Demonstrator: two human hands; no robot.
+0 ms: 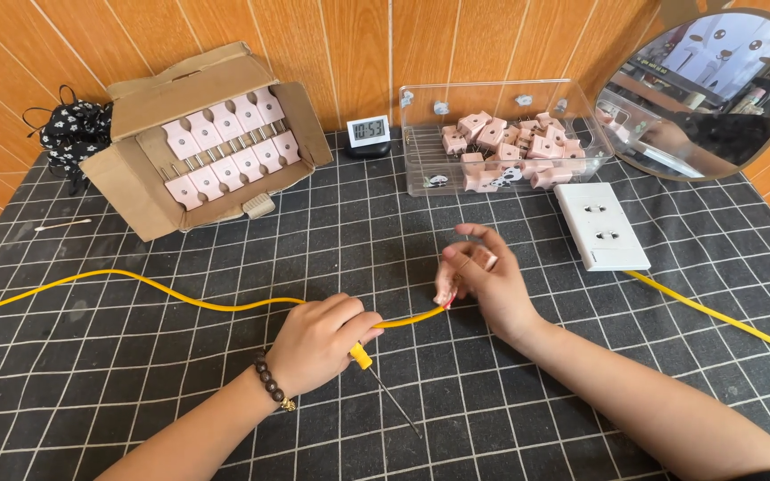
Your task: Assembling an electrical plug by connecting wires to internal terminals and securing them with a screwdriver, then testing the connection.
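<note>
Two bare hands meet over a table covered by a black cutting mat with a white grid. The left hand is closed around a thin screwdriver with a yellow plastic handle, its steel shaft slanting toward the near edge. The right hand pinches a small pale pink plastic plug at the end of a long, smooth yellow flat cable that snakes off the left edge. Behind lie an open cardboard box of pink plugs, a clear plastic bin of more plugs, a small digital clock and a white rectangular socket block. Bare mat stretches along the near side.
</note>
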